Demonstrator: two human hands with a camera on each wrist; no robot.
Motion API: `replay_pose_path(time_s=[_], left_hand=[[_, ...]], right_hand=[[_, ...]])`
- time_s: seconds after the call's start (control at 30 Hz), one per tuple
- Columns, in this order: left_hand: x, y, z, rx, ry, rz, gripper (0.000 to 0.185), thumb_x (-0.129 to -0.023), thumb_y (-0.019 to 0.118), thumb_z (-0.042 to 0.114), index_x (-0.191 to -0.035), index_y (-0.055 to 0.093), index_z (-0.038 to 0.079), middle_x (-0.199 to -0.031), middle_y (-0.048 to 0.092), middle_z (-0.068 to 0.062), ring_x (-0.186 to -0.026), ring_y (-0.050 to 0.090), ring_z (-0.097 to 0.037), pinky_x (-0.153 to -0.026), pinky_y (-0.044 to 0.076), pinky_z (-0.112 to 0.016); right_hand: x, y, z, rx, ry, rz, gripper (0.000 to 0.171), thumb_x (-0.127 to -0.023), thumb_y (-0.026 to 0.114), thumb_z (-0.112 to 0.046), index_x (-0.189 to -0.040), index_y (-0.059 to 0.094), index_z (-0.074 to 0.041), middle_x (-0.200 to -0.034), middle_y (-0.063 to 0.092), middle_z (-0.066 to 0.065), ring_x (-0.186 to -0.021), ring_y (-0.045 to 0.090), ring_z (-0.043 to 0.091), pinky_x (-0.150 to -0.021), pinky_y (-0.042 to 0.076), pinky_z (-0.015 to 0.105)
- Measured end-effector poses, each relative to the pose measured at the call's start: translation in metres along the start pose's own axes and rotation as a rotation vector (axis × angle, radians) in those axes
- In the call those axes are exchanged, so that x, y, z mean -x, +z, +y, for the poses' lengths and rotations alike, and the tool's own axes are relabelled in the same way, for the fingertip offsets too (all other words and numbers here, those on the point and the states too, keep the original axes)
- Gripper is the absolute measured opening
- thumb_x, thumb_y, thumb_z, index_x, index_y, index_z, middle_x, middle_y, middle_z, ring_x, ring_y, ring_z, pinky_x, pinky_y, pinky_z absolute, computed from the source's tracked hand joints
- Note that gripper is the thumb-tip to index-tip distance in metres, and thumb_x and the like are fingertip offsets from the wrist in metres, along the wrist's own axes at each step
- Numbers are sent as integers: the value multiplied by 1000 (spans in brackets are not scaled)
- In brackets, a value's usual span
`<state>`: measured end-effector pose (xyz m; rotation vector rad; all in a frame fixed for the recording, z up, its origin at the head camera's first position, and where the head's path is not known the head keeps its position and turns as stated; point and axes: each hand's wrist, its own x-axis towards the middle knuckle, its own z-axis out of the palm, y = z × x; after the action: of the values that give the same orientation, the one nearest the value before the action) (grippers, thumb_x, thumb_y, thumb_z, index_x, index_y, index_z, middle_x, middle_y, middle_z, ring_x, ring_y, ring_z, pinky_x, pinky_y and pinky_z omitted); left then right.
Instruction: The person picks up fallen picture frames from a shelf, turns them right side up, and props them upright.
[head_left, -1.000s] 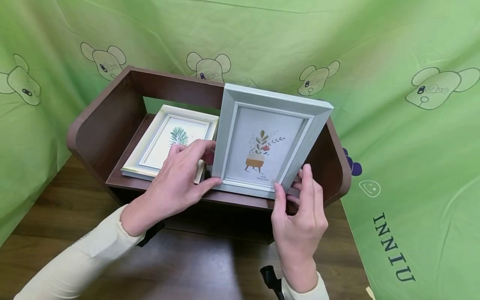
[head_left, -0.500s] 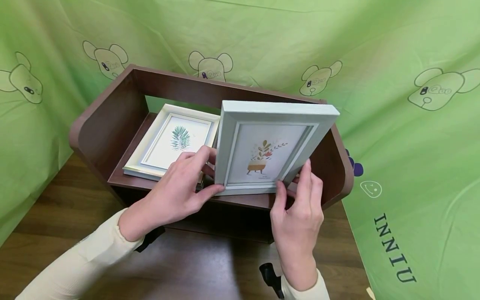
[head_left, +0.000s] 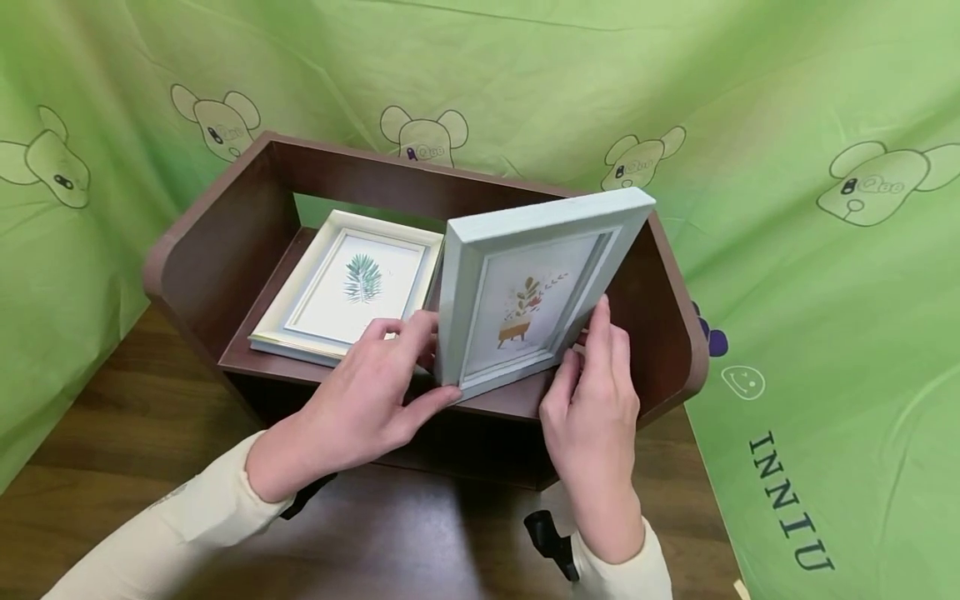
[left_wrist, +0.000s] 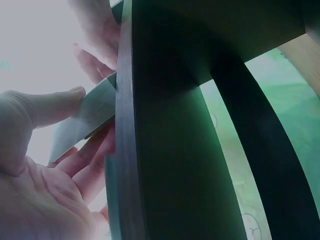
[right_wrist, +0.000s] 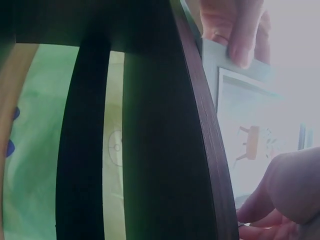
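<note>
- Frame (head_left: 525, 287), tilted at the shelf's (head_left: 225, 250) front edge: likely stiff, light, glazing fragile.
- Left hand (head_left: 360, 408) pinches its lower left corner.
- Right hand (head_left: 592, 400) grasps its right edge.

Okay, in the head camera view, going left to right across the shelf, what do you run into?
Brown shelf's left wall → white frame with the leaf print, lying flat → left hand → pale blue frame with the plant print, held up on edge → right hand → shelf's right wall.
</note>
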<state>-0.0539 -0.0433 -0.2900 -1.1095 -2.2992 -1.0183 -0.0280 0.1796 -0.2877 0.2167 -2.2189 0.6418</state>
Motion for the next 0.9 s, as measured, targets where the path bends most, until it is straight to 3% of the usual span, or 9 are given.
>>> replay_pose_path(time_s=[0.23, 0.4, 0.63, 0.8, 0.9], left_hand=[[0, 8, 8, -79, 31, 22, 50, -82, 79, 18, -117, 47, 3, -74, 63, 3, -63, 57, -8, -87, 42, -38], [-3, 14, 15, -117, 29, 30, 55, -83, 78, 21, -123, 45, 2, -80, 67, 0, -70, 63, -11, -84, 41, -37], [-8, 24, 26, -151, 30, 47, 53, -85, 75, 25, -123, 46, 2, -85, 67, 3, -71, 63, -10, -78, 38, -35], [-12, 32, 35, -202, 8, 70, 48, -85, 72, 27, -119, 49, 2, -86, 62, 4, -64, 59, -12, -81, 40, -37], [-15, 37, 40, -219, 9, 76, 46, -85, 72, 29, -116, 49, 3, -82, 55, 5, -62, 57, -12, -85, 40, -38]], right_hand=[[-12, 3, 3, -21, 24, -132, 59, -95, 48, 5, -152, 33, -2, -120, 54, 24, -103, 59, 36, -77, 49, 53], [-23, 7, 7, -28, 52, -225, 58, -97, 48, 2, -152, 30, 2, -125, 52, 25, -109, 58, 37, -86, 48, 52], [-35, 12, 11, -56, 46, -266, 57, -95, 49, 5, -150, 33, 4, -121, 56, 25, -107, 58, 39, -88, 45, 53], [-40, 14, 13, -93, 95, -333, 33, -98, 51, -2, -131, 52, -1, -113, 58, 18, -97, 56, 34, -83, 45, 50], [-40, 15, 17, -114, 76, -348, 24, -97, 56, -6, -119, 56, 2, -110, 59, 19, -97, 56, 35, -84, 44, 52]])
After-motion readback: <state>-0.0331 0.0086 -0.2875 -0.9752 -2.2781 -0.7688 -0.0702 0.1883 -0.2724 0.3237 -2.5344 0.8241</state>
